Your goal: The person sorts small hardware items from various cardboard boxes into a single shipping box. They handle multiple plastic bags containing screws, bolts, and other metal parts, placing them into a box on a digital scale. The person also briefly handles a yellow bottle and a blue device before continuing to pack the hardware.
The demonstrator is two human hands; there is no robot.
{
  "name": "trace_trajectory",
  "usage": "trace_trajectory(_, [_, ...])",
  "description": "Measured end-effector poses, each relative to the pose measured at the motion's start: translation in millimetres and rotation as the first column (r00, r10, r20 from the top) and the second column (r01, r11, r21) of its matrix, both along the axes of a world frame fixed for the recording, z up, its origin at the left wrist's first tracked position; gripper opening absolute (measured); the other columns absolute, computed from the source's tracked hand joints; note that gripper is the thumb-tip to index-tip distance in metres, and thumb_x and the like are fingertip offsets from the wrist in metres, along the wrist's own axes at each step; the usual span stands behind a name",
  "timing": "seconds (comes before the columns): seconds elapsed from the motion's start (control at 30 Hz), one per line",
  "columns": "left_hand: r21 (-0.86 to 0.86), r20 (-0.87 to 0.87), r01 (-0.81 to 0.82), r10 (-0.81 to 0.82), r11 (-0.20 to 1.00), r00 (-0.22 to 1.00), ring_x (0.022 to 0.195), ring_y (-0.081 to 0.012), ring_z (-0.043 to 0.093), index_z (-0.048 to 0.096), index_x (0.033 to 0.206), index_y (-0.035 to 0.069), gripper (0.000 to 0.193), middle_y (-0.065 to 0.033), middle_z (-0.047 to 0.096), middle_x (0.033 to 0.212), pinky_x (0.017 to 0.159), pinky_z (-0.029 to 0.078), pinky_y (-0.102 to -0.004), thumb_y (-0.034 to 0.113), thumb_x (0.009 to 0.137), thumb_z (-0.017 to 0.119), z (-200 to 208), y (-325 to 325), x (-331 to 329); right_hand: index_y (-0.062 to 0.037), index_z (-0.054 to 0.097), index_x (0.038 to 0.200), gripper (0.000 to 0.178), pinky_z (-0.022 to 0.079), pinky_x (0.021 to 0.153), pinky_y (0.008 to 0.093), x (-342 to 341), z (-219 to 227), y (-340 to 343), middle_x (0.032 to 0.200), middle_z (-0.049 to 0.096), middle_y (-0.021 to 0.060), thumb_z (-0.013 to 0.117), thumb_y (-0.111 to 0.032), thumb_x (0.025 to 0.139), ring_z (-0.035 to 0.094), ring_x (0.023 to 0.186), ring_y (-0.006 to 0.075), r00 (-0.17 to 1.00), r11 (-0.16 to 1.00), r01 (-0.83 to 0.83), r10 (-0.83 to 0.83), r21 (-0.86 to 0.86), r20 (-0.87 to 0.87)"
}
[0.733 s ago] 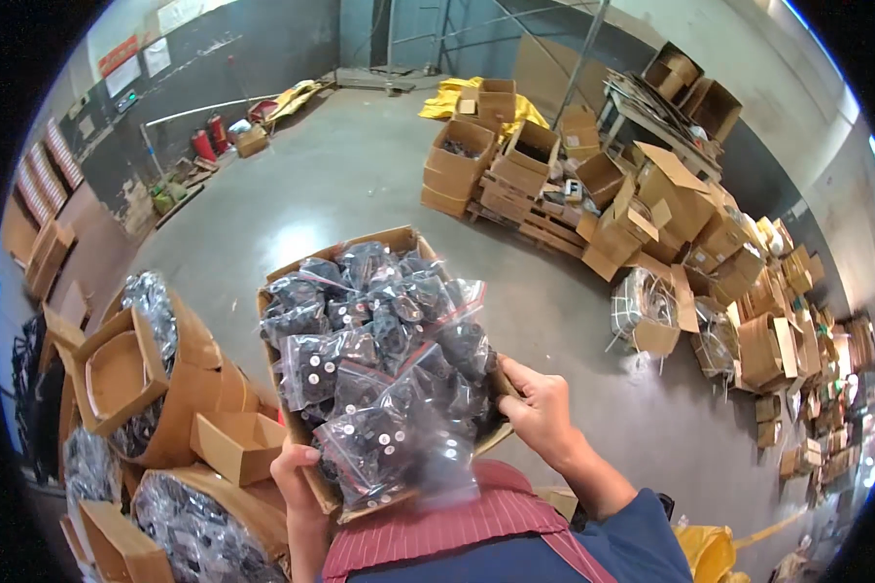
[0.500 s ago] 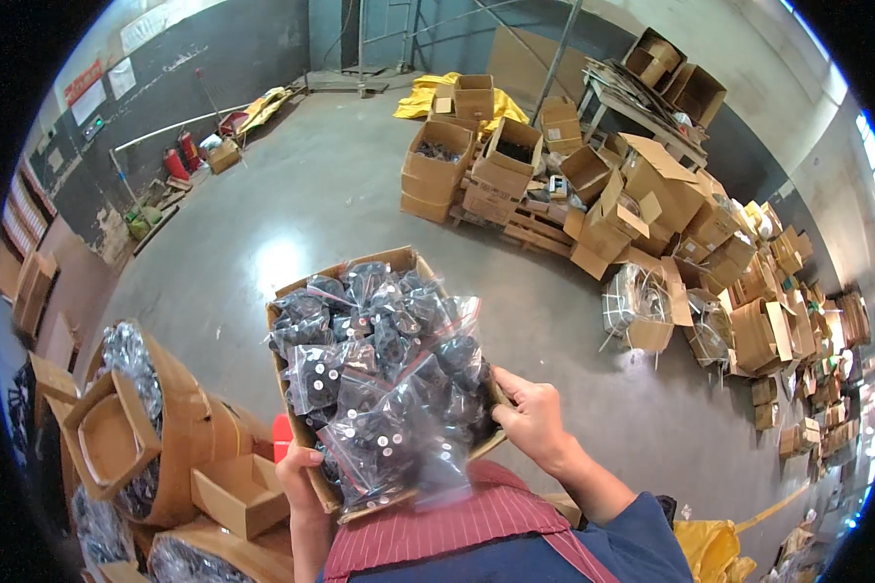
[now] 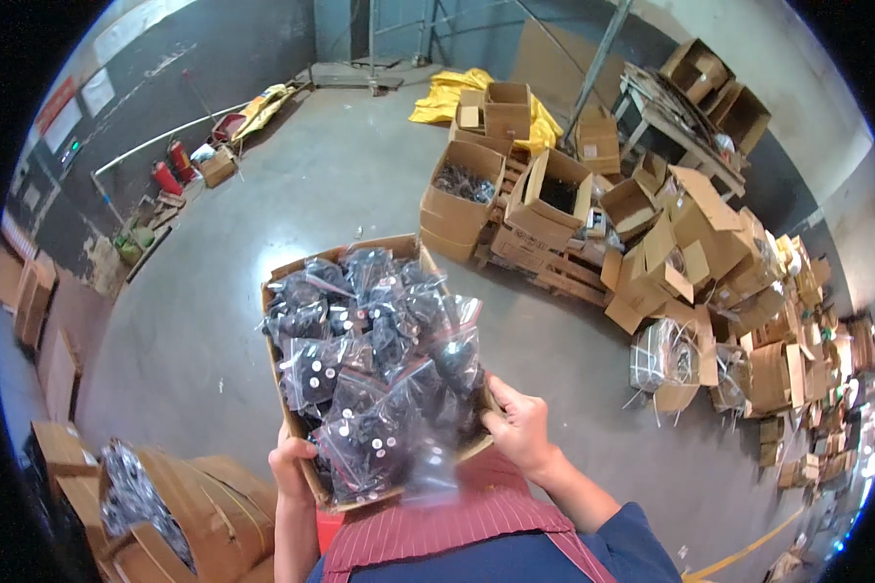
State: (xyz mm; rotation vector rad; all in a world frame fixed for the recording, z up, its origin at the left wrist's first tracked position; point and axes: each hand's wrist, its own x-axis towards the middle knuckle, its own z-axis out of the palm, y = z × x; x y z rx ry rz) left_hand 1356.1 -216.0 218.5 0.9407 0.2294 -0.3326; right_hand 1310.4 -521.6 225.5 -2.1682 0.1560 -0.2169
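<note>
I keep the cardboard box [image 3: 287, 277] of bagged black parts [image 3: 379, 360] level: left hand [image 3: 290, 468] and right hand [image 3: 517, 428] each closed on a near corner.

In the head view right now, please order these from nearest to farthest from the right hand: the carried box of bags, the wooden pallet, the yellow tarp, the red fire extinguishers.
1. Carried box of bags: in the right hand.
2. Wooden pallet: ahead, slightly right.
3. Yellow tarp and red fire extinguishers: both far, tarp ahead, extinguishers at the left wall; too close to rank.
</note>
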Motion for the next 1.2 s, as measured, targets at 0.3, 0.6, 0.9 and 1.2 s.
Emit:
trace_trajectory(0.3, [0.043, 0.008, 0.174, -0.174, 0.984, 0.985, 0.111, -0.0282, 0.061, 0.049, 0.138, -0.004, 0.080, -0.0165, 0.061, 0.127, 0.101, 0.048, -0.0350, 0.015, 0.061, 0.050, -62.7, -139.5, 287.6, 0.0009, 0.065, 0.126, 0.051, 0.051, 0.073, 0.0228, 218.0, -65.6, -122.9, 0.084, 0.065, 0.0135, 0.056, 0.008, 0.076, 0.059, 0.076, 0.0056, 0.976, 0.976, 0.212, -0.214, 0.048, 0.035])
trace_trajectory(0.6, [0.014, -0.056, 0.287, -0.286, 0.958, 0.957, 0.111, -0.0263, 0.060, 0.045, 0.146, -0.003, 0.092, -0.0131, 0.062, 0.127, 0.099, 0.049, -0.0305, 0.007, 0.055, 0.050, -128.8, -311.1, 580.5, -0.0006, 0.062, 0.133, 0.057, 0.051, 0.070, 0.0234, 464.9, -144.2, -282.1, 0.087, 0.066, 0.0177, 0.061, 0.007, 0.077, 0.064, 0.073, 0.0099, 0.954, 0.954, 0.300, -0.300, 0.006, -0.016])
trace_trajectory(0.9, [-0.057, -0.131, 0.491, -0.494, 0.869, 0.860, 0.112, -0.0277, 0.061, 0.046, 0.145, 0.000, 0.090, -0.0139, 0.062, 0.127, 0.099, 0.051, -0.0333, -0.001, 0.056, 0.049, -244.7, -449.2, 830.2, 0.0010, 0.061, 0.134, 0.060, 0.047, 0.075, 0.0206, 671.8, -257.2, -398.4, 0.095, 0.072, 0.0167, 0.062, 0.011, 0.075, 0.062, 0.089, 0.0037, 0.855, 0.851, 0.517, -0.508, 0.093, -0.103])
trace_trajectory(1.2, [-0.024, -0.296, 0.684, -0.659, 0.729, 0.691, 0.114, -0.0212, 0.056, 0.033, 0.159, 0.008, 0.108, -0.0087, 0.055, 0.138, 0.088, 0.051, -0.0260, -0.010, 0.054, 0.049, -402.4, -523.6, 996.3, -0.0047, 0.058, 0.140, 0.064, 0.054, 0.080, 0.0313, 791.7, -400.9, -447.8, 0.109, 0.071, 0.0242, 0.063, 0.007, 0.077, 0.071, 0.097, 0.0281, 0.775, 0.778, 0.628, -0.623, 0.022, -0.105])
